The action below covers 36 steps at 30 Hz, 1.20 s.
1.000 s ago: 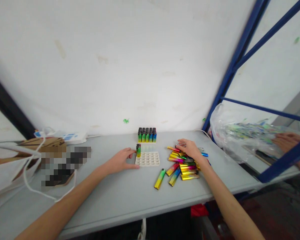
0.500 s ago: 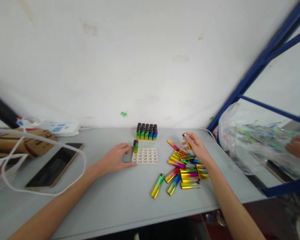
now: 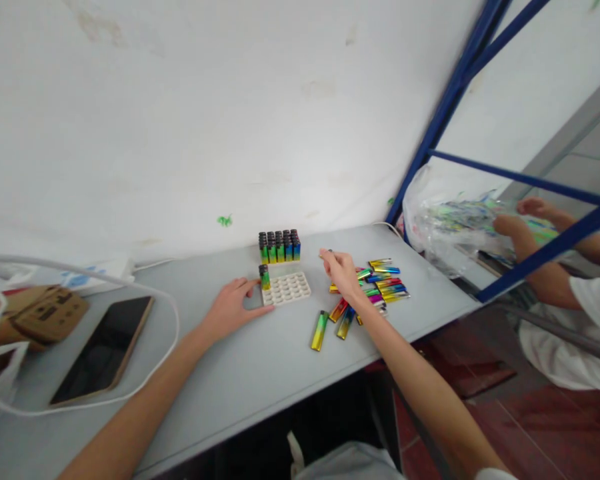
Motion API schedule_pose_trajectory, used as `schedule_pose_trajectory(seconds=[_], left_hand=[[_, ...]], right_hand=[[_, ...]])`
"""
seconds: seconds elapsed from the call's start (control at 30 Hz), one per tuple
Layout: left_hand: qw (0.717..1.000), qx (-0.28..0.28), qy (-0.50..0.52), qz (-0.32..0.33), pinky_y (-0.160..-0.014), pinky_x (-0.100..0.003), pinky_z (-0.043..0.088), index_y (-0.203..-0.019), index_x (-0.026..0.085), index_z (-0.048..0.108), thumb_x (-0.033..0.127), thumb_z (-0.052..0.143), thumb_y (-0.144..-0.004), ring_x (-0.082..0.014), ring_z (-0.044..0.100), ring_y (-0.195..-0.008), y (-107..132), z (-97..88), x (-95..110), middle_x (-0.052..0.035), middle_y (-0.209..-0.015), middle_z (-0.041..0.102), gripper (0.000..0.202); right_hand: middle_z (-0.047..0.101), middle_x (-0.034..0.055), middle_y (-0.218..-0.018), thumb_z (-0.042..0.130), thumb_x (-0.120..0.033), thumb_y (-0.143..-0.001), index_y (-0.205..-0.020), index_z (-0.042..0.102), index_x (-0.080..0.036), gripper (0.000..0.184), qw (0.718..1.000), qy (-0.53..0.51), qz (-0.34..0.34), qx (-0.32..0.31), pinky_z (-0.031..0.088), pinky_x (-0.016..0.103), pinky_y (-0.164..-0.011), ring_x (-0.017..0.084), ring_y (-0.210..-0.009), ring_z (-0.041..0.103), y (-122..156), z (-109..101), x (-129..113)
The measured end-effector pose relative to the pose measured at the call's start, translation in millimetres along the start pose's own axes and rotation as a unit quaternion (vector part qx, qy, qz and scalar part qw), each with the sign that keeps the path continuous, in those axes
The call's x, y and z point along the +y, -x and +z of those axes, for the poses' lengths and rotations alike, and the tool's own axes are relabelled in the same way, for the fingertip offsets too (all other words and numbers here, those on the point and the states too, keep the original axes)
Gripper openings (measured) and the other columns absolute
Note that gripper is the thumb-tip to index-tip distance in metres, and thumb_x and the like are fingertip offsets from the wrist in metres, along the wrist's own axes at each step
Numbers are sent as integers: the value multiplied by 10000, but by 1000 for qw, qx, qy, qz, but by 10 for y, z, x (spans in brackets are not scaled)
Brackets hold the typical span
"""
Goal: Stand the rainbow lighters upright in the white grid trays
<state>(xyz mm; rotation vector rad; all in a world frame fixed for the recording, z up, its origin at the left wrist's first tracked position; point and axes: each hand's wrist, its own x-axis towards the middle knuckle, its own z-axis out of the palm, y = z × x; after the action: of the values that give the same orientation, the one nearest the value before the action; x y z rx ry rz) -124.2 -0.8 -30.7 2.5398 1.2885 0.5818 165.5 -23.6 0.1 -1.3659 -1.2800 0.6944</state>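
My left hand lies flat on the grey table, fingers spread, touching the left edge of a white slotted tray. One green lighter stands upright in the tray's near-left corner. My right hand hovers between the tray and a pile of shiny coloured lighters, its fingers pinched on a lighter whose dark top shows above them. A full block of upright lighters stands behind the tray by the wall.
Loose lighters lie near the front edge. A phone, a white cable and cardboard sit at the left. Blue frame bars and a plastic bag are at the right, where another person's arms reach.
My right hand lifted a lighter out of the pile and carried it left toward the tray. My left hand stayed at the tray. The view swung to the right.
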Motion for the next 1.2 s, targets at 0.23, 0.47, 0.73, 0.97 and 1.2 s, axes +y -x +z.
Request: schedule_pose_trajectory(seconds=[0.23,0.47,0.73,0.97,1.2], left_hand=[[1000,5,-26,10,-797,-373,449,-1196,169,636,727,616,-841,-270,578,-883,23,23,17,-52,-896,602,662],[1000,14,-18,1,-778,-367,448,-1158,165,657,733,613,-828,-274,594,-874,43,4,77,-68,-902,629,658],[1000,7,-15,25,-753,-350,444,-1073,169,663,771,641,-778,-261,606,-851,67,19,141,-74,-919,646,671],[999,9,-22,22,-770,-346,436,-1095,168,664,734,669,-782,-268,621,-879,67,35,152,-84,-956,670,647],[999,11,-24,34,-802,-352,435,-1045,175,658,720,686,-786,-276,634,-910,74,52,139,-79,-957,679,604]], right_hand=[[404,-47,-563,471,-528,-901,-586,410,-221,444,997,46,-56,3,276,277,-553,122,-561,402,181,267,-80],[517,-33,-674,417,-544,-1013,-787,475,-225,395,970,77,-140,-182,383,268,-610,149,-630,495,213,442,-164],[610,29,-748,460,-500,-1031,-810,559,-218,372,912,213,-267,-227,403,293,-717,189,-709,564,166,570,-230],[681,41,-777,522,-497,-1007,-876,601,-207,327,921,175,-252,-238,432,290,-703,193,-696,608,206,510,-104],[682,102,-975,485,-357,-1042,-1025,584,-164,216,879,280,-283,-261,467,332,-810,226,-886,634,335,629,-92]])
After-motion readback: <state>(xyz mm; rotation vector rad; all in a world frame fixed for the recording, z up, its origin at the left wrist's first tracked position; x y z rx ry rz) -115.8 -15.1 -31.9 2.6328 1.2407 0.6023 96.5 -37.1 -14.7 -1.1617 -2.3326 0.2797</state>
